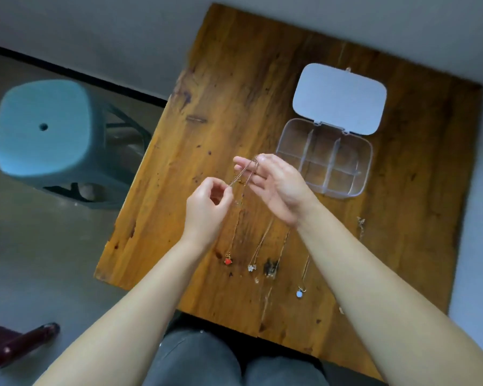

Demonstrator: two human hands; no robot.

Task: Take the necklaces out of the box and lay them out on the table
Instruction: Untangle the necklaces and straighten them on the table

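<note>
At centre frame, left hand (207, 210) fingers pinch a thin chain (241, 175); right hand (276, 188) fingers, loosely spread, hold its other end.

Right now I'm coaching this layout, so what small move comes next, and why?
Probably lower the chain, held between the left hand and right hand, onto bare table beside the red pendant. The box looks empty.

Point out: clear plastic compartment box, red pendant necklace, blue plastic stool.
clear plastic compartment box (354, 178), head view, on its near-right compartment floor
red pendant necklace (228, 261), head view, on the red pendant
blue plastic stool (39, 126), head view, on the seat top
</note>
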